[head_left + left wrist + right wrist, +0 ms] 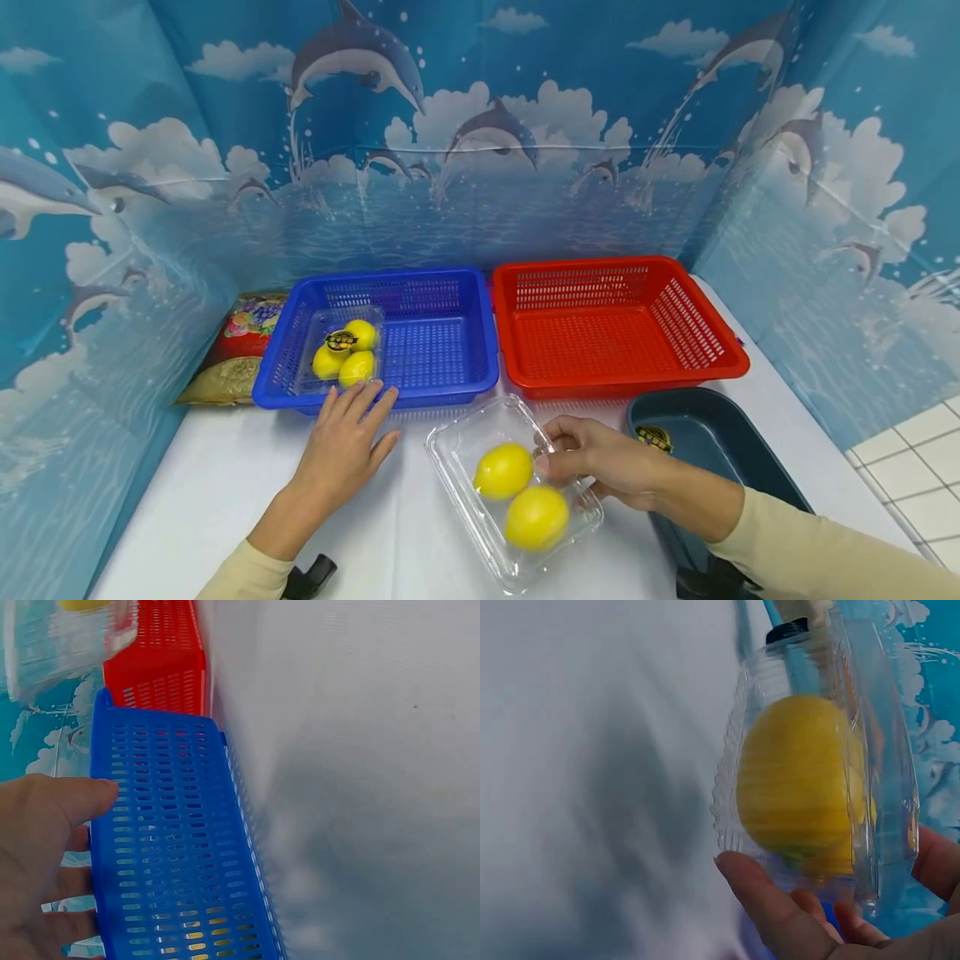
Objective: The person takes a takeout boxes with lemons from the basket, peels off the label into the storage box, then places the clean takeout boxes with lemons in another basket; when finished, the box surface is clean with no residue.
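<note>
In the head view my right hand [600, 462] grips the right edge of a clear plastic clamshell box [465, 454], held tilted over the table. Two yellow lemons [504, 471] lie inside it. The right wrist view has the box close up, one blurred lemon [795, 776] filling much of it and the fingers around its lower end. My left hand [341, 446] touches the front rim of a blue basket [487, 333], fingers extended over the rim. Inside that basket, at the left, sits another clear box [311, 375] with 3 lemons [357, 367] and a black-and-gold label.
A red basket [622, 387] stands right of the blue one. In front of it is a dark teal tray [720, 433], partly covered by my right arm; a black-and-gold label [654, 438] shows at its left edge. A red-and-gold bag [232, 358] lies at far left.
</note>
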The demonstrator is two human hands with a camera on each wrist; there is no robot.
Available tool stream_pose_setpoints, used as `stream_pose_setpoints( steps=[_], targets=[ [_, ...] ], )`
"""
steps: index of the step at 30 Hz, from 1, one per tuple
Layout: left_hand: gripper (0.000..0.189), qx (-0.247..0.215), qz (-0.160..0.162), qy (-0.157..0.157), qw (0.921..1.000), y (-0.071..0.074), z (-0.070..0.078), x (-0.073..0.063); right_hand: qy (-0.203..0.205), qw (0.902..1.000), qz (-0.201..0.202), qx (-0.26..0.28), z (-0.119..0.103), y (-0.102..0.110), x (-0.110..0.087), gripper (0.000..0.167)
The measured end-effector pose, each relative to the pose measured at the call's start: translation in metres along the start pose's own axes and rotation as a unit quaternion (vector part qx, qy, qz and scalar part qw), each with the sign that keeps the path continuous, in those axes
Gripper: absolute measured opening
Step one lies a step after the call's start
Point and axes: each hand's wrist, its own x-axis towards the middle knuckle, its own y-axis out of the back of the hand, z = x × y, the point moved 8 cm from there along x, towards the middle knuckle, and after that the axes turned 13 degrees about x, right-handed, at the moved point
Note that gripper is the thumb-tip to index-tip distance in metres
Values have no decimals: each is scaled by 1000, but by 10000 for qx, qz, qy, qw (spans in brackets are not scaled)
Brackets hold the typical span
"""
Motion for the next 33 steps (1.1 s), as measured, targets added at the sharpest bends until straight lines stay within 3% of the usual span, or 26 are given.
stream_pose_setpoints(
  steps=[7,14,18,25,29,33],
  targets=[
    [50,78,-77,99,9999,4,-1,6,381,9988,-172,-238,-39,13,-21,65],
    [40,79,107,245,9996,14,9,25,534,9979,-126,-356,-68,41,-30,66],
    [39,-175,336,94,9992,19,36,47,631,9970,94,-445,-87,66,-34,58],
    [36,-280,747,-342,9962,14,104,95,620,9976,298,-118,-108,109,-35,36],
    [33,57,984,-339,9946,5,130,106,481,9975,508,-115,-112,135,-25,41],
    [26,321,1305,-294,9905,-2,143,110,349,9956,839,-216,-112,167,-13,51]
  ],
)
